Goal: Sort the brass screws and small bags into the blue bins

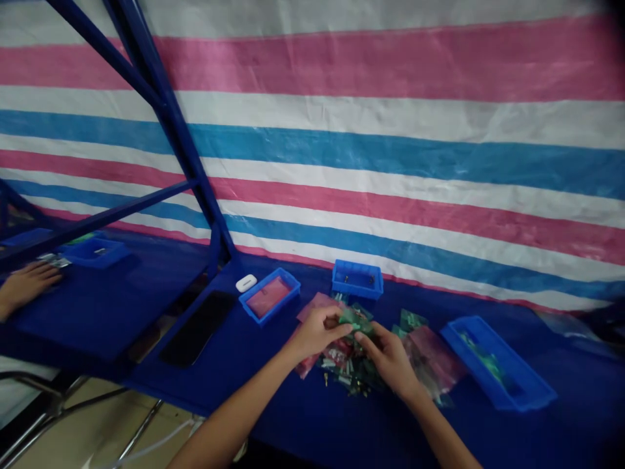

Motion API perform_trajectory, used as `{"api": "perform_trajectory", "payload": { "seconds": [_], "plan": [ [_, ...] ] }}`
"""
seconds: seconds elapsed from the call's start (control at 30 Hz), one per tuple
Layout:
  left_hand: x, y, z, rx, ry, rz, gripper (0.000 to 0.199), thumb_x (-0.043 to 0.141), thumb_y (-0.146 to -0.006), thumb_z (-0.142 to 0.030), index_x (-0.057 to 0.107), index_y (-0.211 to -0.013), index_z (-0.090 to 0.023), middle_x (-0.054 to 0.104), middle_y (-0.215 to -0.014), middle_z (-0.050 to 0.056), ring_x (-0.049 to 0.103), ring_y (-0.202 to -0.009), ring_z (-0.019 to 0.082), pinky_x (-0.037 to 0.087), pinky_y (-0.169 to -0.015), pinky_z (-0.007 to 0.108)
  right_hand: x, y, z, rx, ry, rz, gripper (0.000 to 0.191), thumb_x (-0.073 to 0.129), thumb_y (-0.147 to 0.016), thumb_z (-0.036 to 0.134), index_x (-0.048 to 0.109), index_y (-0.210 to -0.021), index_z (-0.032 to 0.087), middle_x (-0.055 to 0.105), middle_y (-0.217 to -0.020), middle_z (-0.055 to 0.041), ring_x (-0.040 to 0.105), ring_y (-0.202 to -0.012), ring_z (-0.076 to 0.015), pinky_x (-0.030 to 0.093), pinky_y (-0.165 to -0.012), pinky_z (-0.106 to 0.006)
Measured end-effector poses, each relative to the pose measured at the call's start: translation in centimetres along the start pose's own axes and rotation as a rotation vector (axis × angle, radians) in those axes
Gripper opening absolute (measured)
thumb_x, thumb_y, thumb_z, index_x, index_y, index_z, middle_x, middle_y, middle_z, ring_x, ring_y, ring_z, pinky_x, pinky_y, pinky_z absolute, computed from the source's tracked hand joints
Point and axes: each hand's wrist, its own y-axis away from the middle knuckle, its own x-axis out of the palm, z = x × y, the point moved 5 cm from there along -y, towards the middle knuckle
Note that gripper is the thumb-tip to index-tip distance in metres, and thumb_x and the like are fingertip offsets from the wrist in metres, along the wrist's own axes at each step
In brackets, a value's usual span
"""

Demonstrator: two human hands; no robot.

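Between my two hands is a small green plastic bag (357, 320), pinched at both sides. My left hand (317, 333) grips its left end with thumb and fingers. At its right end, my right hand (389, 357) has thumb and fingers closed on the same bag. What is inside the bag is too blurred to make out. Below the hands lies a pile of small metal parts (344, 374) mixed with green bags. Pink plastic bags (308, 366) stick out at the left of the pile, and another pink bag (432, 358) lies to the right of my right hand.
Blue trays stand around: one with pink plastic (244, 301), one with a few small parts (358, 291), and a long one with green bags (530, 394). A black phone (198, 331) and white case (246, 283) lie left. Another person's hand (30, 285) is far left, beyond a blue frame (188, 153).
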Motion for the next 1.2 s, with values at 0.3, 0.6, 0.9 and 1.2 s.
{"api": "perform_trajectory", "payload": {
  "seconds": [0.3, 0.6, 0.9, 1.2],
  "plan": [
    [0.1, 0.1, -0.4, -0.009, -0.159, 0.057, 0.033, 0.062, -0.088, -0.045, 0.068, -0.089, -0.013, 0.064, -0.067, 0.0, 0.057, -0.057, 0.012, 0.043, -0.053, 0.021, 0.2, 0.2, -0.1, 0.051, -0.181, -0.012, 0.025, 0.057, -0.09, 0.044, 0.06, -0.093, 0.02, 0.063, -0.068, 0.0009, 0.053, -0.055, -0.0123, 0.041, -0.052, -0.023],
    [0.0, 1.3, -2.4, 0.622, -0.695, -0.111, 0.02, 0.053, -0.092, -0.012, 0.07, -0.098, -0.021, 0.069, -0.109, 0.005, 0.062, -0.101, 0.019, 0.051, -0.089, 0.035, -0.9, 0.7, 2.6, -0.455, 0.145, -0.123, 0.026, 0.051, -0.084, 0.006, 0.066, -0.093, 0.025, 0.064, -0.112, -0.005, 0.056, -0.113, -0.0217, 0.042, -0.098, -0.041],
    [1.1, 0.7, -1.5, 0.489, -0.702, -0.008, 0.017, 0.058, -0.093, -0.031, 0.068, -0.092, -0.016, 0.069, -0.086, 0.006, 0.064, -0.088, 0.021, 0.052, -0.08, 0.033, -1.3, 0.5, 0.9, -0.262, 0.165, -0.186, 0.023, 0.059, -0.09, 0.027, 0.061, -0.113, 0.026, 0.067, -0.108, -0.0061, 0.063, -0.099, -0.0212, 0.049, -0.087, -0.036],
    [1.2, 0.6, -1.7, 0.34, -0.556, 0.042, 0.029, 0.058, -0.092, -0.037, 0.064, -0.071, -0.017, 0.064, -0.072, 0.004, 0.059, -0.075, 0.018, 0.046, -0.072, 0.028, -0.8, 0.1, 2.5, -0.184, 0.073, -0.001, 0.019, 0.06, -0.089, 0.038, 0.067, -0.091, 0.021, 0.068, -0.09, -0.0033, 0.062, -0.087, -0.0199, 0.048, -0.08, -0.03]
  ]
}}
